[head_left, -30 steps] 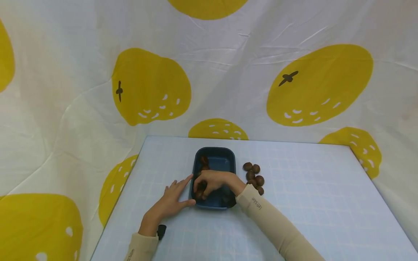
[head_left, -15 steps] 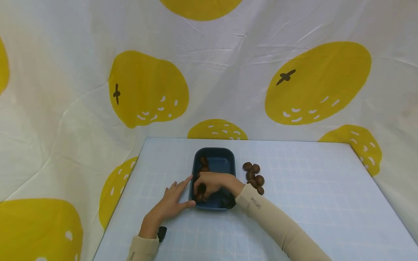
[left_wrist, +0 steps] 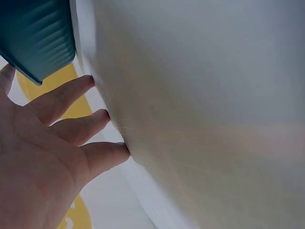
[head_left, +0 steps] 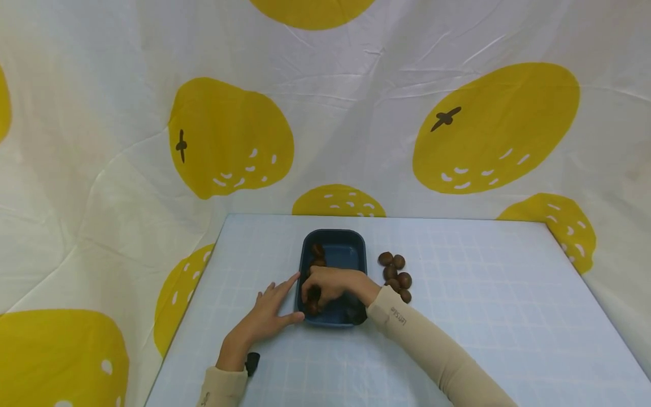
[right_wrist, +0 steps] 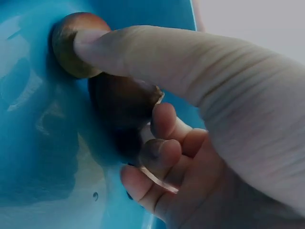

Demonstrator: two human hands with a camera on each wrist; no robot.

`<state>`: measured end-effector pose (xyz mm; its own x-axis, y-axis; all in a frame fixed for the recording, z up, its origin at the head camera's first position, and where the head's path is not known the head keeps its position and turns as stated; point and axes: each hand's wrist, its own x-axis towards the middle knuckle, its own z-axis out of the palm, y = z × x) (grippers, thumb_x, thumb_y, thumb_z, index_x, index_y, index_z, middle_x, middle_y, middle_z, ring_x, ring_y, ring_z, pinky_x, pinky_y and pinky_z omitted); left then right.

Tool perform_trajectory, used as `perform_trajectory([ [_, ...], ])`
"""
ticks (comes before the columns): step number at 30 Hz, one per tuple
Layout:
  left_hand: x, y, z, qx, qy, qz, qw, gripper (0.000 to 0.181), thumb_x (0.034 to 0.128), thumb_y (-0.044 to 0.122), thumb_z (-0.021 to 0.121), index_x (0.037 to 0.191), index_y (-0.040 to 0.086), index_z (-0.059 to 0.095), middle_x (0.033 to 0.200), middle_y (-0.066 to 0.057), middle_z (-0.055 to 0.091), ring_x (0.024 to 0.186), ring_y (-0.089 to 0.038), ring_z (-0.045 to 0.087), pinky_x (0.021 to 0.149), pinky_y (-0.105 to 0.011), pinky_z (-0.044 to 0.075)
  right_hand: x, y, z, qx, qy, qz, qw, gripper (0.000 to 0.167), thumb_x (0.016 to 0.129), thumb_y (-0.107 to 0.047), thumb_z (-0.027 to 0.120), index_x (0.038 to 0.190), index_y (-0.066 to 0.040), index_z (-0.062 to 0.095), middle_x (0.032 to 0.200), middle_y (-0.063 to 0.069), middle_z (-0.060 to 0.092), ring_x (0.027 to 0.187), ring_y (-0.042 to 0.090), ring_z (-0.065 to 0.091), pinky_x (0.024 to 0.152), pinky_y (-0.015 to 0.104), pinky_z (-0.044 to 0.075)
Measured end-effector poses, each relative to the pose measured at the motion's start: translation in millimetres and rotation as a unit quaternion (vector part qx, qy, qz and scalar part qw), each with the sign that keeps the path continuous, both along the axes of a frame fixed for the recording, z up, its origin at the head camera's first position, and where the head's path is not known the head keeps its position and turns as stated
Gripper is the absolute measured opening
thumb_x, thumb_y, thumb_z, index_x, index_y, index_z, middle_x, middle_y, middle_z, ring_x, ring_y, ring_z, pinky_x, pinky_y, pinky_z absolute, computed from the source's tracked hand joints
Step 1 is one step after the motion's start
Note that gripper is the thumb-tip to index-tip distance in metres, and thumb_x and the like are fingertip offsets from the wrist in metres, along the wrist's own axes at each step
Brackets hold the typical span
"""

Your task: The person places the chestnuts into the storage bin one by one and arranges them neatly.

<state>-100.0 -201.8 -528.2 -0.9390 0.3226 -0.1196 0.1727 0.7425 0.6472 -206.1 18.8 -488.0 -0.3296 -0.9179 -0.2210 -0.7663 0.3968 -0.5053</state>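
Observation:
The blue tray [head_left: 339, 323] holds a row of brown chestnuts [head_left: 317, 250] along its left side. Over its lower left part my right hand [head_left: 333, 284] reaches in with bent fingers. In the right wrist view, the thumb of that hand [right_wrist: 238, 109] presses on one chestnut [right_wrist: 71, 45], and the curled fingers lie against a darker chestnut [right_wrist: 124, 100] beside it. My left hand [head_left: 267, 314] is spread at the tray's left side, its forefinger and thumb tips at the wall. The left wrist view shows this hand [left_wrist: 47, 138] empty, by the tray's ribbed wall [left_wrist: 43, 43].
Several loose chestnuts [head_left: 390, 273] lie on the pale checked table [head_left: 488, 305] just right of the tray, near my right forearm. Behind the table hangs a white cloth [head_left: 351, 130] with yellow fruit shapes.
The lowest chestnut under my right fingers has shifted slightly within the tray. The left hand stays at the tray's side. My view has tilted a little.

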Motion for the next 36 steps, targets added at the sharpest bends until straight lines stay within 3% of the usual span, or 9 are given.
perform_trajectory([
  [8, -2.0, 1.9, 3.6, 0.006, -0.006, -0.001, 1.0000, 0.093, 0.0850, 0.062, 0.068, 0.158, 0.048, 0.013, 0.163, 0.000, 0.025, 0.146, -0.050, 0.011, 0.110, -0.074, 0.003, -1.1, 6, 25.5, -0.011, -0.017, -0.021, 0.9996, 0.031, 0.082, -0.019, 0.085, 0.111, -0.022, 0.076, 0.102, -0.009, 0.061, 0.091, 0.006, 0.052, 0.077, 0.020, 0.047],
  [14, -3.4, 3.0, 4.1, 0.003, -0.002, -0.001, 1.0000, 0.092, 0.0854, 0.061, 0.069, 0.158, 0.047, 0.014, 0.161, -0.007, 0.029, 0.145, -0.052, 0.012, 0.108, -0.076, 0.003, 0.6, 25, 47.3, -0.091, -0.017, -0.048, 0.9946, 0.028, 0.088, -0.019, 0.079, 0.115, -0.017, 0.074, 0.104, -0.003, 0.063, 0.093, 0.014, 0.058, 0.078, 0.023, 0.049],
  [19, -3.9, 1.9, 4.3, -0.004, -0.005, 0.001, 1.0000, 0.093, 0.0849, 0.062, 0.069, 0.159, 0.047, 0.014, 0.162, -0.006, 0.028, 0.145, -0.053, 0.012, 0.108, -0.076, 0.004, 4.5, 48, 57.5, -0.166, -0.016, -0.093, 0.9815, 0.027, 0.092, -0.021, 0.075, 0.117, -0.012, 0.073, 0.105, 0.004, 0.063, 0.098, 0.024, 0.060, 0.085, 0.033, 0.053],
  [24, -3.2, 0.8, 3.1, -0.008, -0.013, 0.009, 0.9998, 0.094, 0.0832, 0.064, 0.069, 0.158, 0.048, 0.015, 0.162, -0.007, 0.029, 0.145, -0.053, 0.013, 0.108, -0.075, 0.004, 10.4, 69, 61.2, -0.209, -0.015, -0.128, 0.9693, 0.023, 0.094, -0.021, 0.073, 0.116, -0.015, 0.073, 0.103, 0.006, 0.062, 0.100, 0.030, 0.061, 0.087, 0.046, 0.054],
  [30, -3.1, 0.0, -0.3, -0.006, -0.012, 0.011, 0.9998, 0.094, 0.0816, 0.068, 0.067, 0.158, 0.050, 0.015, 0.161, -0.006, 0.029, 0.146, -0.052, 0.012, 0.109, -0.074, 0.003, 20.9, 95, 59.7, -0.229, 0.002, -0.180, 0.9565, 0.025, 0.094, -0.025, 0.073, 0.119, -0.017, 0.072, 0.106, -0.001, 0.064, 0.097, 0.027, 0.060, 0.082, 0.047, 0.053],
  [34, -1.6, -0.3, 0.0, 0.001, -0.010, 0.008, 0.9999, 0.095, 0.0818, 0.067, 0.068, 0.158, 0.048, 0.015, 0.161, -0.007, 0.029, 0.146, -0.051, 0.012, 0.109, -0.074, 0.002, 29.5, 116, 55.9, -0.244, 0.005, -0.234, 0.9410, 0.026, 0.094, -0.026, 0.073, 0.119, -0.020, 0.071, 0.104, -0.006, 0.061, 0.096, 0.024, 0.059, 0.082, 0.041, 0.051],
  [36, -0.7, -0.6, 0.1, 0.002, -0.010, 0.007, 0.9999, 0.095, 0.0816, 0.066, 0.069, 0.158, 0.049, 0.015, 0.161, -0.008, 0.029, 0.146, -0.051, 0.011, 0.109, -0.074, 0.002, 32.7, 127, 53.0, -0.254, 0.007, -0.254, 0.9331, 0.026, 0.094, -0.025, 0.074, 0.119, -0.020, 0.071, 0.104, -0.003, 0.062, 0.095, 0.024, 0.059, 0.080, 0.039, 0.051],
])
